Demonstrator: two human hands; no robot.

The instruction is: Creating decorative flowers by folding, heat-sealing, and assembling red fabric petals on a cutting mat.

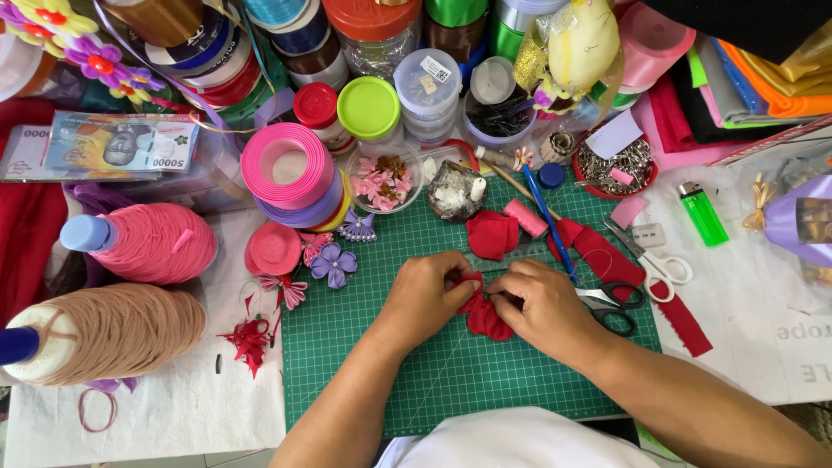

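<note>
Red fabric [484, 317], soft, crumpled, mid-mat | left hand [426, 295] curled, pinching its left edge | right hand [546, 308] curled, fingers closed over its right side | mat [433, 373] green, gridded, flat | scissors [620, 303] black-handled, just right | ribbon spool [289, 169] pink, round, far left | yarn cone [143, 243] pink, fuzzy, left | white cloth-covered table [173, 407] crowded

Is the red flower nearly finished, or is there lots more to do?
Some way to go, probably. Done: a purple fabric flower lies finished on the green mat. In hand: the left hand and right hand pinch folded red fabric. Left: a red strip and red piece lie unused.
</note>
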